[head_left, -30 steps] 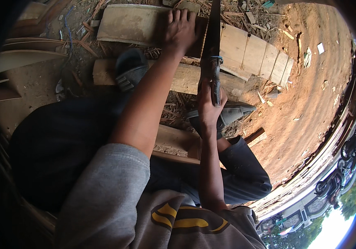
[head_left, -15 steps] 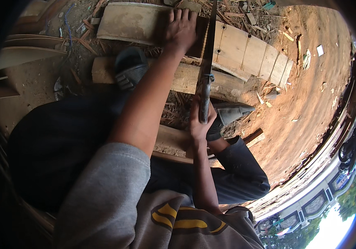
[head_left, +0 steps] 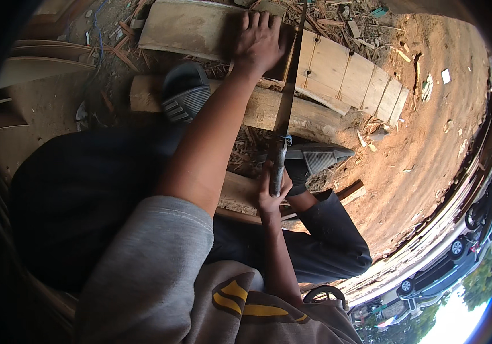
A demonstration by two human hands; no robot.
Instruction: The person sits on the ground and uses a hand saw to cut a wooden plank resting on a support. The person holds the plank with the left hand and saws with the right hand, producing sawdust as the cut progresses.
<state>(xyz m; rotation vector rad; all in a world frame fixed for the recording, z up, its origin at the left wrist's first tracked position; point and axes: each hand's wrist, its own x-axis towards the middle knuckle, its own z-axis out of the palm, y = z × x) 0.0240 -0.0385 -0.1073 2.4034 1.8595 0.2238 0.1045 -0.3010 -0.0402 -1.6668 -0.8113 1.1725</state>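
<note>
In the head view, the person's left hand (head_left: 259, 43) is resting on top of a wide board (head_left: 185, 28), its fingers slightly spread and reaching toward the board's far edge. The right hand (head_left: 274, 189) is closing around the handle of a saw (head_left: 290, 86), nearer the person's body. The saw is pointing away from the person, its blade crossing over the board just right of the left hand and its teeth facing left; how deep the blade is sitting in the wood, I cannot tell. Right of the blade, the board is showing dark lines across it and a few dark holes. A thick timber (head_left: 291, 112) is lying on the near side of the board, and a sandal (head_left: 185, 92) is standing on its left part. Wood scraps (head_left: 329, 23) are lying beyond the board.
</note>
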